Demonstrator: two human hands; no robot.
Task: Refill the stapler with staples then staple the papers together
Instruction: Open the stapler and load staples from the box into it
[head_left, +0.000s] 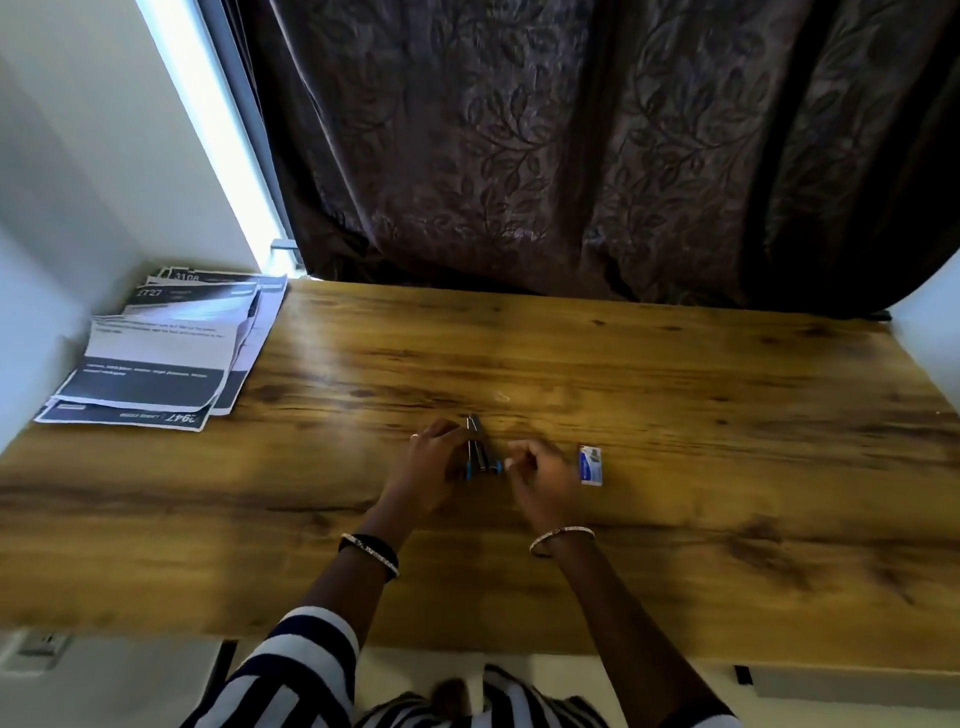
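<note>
Stapler (478, 452), small, stiff and likely light, is lying on the worktop (675, 395) with the left hand (434, 460) gripping its side while the right hand (540, 478) is hovering beside it, fingers loosely curled, pinching nothing visible.

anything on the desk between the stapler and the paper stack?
Head view: only bare wood between the stapler and the paper stack, except the left hand, which rests against the stapler's left side. The staple box lies on the other side.

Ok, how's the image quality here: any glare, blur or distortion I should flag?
Head view: wide-angle bending at the table edges; window glare streaks the wood near the papers; right hand motion-blurred; stapler small and dim beside the left hand.
</note>
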